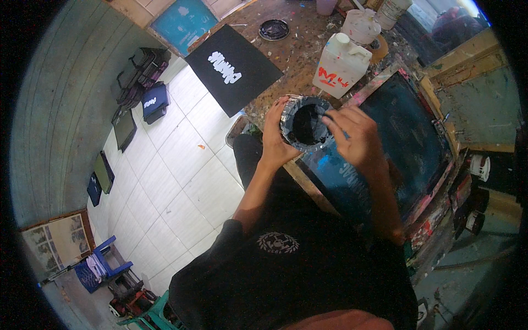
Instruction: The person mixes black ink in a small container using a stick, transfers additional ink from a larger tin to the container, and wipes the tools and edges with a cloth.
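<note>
A round tub, smeared with grey and dark paint, is tilted so its mouth shows black ink inside. My left hand is wrapped round the tub's left side. At the right of the mouth, the fingers of my right hand are closed in a pinch by the rim. What they grip is hidden or too small to make out. Below both hands lies a screen printing frame with dark blue mesh and paint-stained edges.
A black sheet with a white print overhangs the table's left edge. Beyond the tub stand a white jug with red marks and a dark round lid. Folded dark cloths and a blue chair are over the tiled floor.
</note>
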`<act>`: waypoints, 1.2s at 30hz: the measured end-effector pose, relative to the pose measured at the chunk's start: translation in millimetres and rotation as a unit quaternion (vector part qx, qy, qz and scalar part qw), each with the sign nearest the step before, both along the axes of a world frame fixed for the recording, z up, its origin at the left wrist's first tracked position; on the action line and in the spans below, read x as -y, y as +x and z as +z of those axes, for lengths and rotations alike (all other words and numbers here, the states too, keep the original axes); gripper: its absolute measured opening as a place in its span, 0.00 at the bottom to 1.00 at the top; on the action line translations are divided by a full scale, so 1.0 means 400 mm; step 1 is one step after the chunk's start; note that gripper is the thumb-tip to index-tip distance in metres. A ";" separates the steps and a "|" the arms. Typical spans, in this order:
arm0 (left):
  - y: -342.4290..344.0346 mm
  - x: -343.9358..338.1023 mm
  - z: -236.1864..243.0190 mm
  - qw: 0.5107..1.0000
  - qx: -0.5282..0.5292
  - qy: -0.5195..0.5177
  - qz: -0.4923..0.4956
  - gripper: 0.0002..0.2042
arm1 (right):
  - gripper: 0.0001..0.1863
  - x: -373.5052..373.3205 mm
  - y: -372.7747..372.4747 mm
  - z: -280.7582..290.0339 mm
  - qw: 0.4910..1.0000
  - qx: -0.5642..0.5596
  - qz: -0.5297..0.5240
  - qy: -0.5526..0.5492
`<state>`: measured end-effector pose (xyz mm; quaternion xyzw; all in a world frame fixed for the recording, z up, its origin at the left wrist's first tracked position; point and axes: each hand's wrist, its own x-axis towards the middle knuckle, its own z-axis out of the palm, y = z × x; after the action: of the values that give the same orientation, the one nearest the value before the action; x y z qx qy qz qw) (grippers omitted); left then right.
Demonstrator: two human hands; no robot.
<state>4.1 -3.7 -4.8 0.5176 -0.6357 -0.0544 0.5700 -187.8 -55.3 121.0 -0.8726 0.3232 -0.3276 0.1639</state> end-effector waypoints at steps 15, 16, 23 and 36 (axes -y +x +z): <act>-0.006 -0.004 0.001 0.999 -0.044 0.004 -0.010 0.50 | 0.07 -0.010 0.003 0.011 0.999 0.003 0.024 0.024; -0.006 -0.002 -0.001 0.999 -0.045 0.001 -0.010 0.50 | 0.07 -0.011 0.006 0.015 0.999 0.003 0.024 0.023; -0.003 -0.004 0.002 1.000 -0.014 0.009 -0.001 0.51 | 0.08 -0.008 0.004 0.010 0.998 0.031 0.025 0.039; -0.005 -0.001 -0.004 1.000 -0.022 0.008 -0.004 0.51 | 0.10 -0.010 0.015 0.014 0.994 0.088 0.009 0.056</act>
<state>2.1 -3.2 -6.4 0.5184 -0.6243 -0.0729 0.5798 -181.6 -51.2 126.7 -0.8325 0.3174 -0.3831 0.2439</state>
